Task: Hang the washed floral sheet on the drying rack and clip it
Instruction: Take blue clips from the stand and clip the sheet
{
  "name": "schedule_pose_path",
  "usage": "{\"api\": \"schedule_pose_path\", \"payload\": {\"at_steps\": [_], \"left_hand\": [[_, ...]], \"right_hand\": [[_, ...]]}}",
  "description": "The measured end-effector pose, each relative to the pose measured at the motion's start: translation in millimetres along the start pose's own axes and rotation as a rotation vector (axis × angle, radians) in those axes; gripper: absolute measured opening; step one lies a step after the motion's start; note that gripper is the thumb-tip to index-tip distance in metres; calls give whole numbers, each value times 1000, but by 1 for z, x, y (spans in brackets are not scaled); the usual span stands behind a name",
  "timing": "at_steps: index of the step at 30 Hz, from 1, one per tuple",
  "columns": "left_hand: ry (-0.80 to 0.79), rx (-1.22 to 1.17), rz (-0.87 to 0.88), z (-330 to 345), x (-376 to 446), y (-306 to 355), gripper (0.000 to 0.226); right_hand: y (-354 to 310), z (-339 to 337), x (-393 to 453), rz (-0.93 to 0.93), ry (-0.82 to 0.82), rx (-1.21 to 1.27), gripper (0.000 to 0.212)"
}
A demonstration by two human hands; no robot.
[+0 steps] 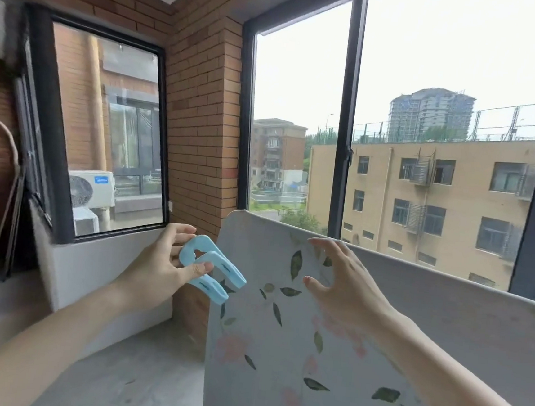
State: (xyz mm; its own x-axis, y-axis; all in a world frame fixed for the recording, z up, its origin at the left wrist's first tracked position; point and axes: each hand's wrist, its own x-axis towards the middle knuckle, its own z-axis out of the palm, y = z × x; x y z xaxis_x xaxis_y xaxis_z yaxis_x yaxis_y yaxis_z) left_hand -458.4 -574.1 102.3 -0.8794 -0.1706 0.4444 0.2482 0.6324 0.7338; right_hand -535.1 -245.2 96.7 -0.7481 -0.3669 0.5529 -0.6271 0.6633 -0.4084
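Both forearms bare to frame edge, no sleeves seen. Left hand [161, 258] and right hand [346, 284] wore no rings; nails short.

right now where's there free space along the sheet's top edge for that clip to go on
The top edge of the floral sheet is bare from its left corner to the right hand, and again right of that hand towards the window frame. The crowded spot is the corner: the left hand holds the blue clip just left of it.

Left hand [160, 263] pinches clip [208, 267]
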Motion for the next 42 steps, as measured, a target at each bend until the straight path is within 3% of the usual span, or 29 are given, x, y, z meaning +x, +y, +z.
{"api": "schedule_pose_path", "payload": {"at_steps": [9, 21, 24, 28, 32, 35, 42], "left_hand": [[11, -28, 30, -7, 114, -43, 73], [-91, -33, 104, -3, 246, -114, 63], [-133, -17, 161, -4, 279, -130, 55], [-188, -46, 199, -7, 316, -149, 60], [-249, -56, 213, -10, 341, -168, 64], [-268, -72, 245, -13, 355, -179, 67], [-296, -143, 285, -21, 379, -197, 68]], "right_hand": [[22, 51, 130, -34, -3, -5, 61], [47, 110, 220, 90, -14, -192, 53], [42, 130, 237, 138, -21, -245, 53], [34, 155, 253, 210, -14, -312, 51], [33, 170, 262, 310, 64, -484, 37], [32, 178, 264, 371, 88, -594, 43], [27, 180, 262, 422, 130, -601, 47]]}}
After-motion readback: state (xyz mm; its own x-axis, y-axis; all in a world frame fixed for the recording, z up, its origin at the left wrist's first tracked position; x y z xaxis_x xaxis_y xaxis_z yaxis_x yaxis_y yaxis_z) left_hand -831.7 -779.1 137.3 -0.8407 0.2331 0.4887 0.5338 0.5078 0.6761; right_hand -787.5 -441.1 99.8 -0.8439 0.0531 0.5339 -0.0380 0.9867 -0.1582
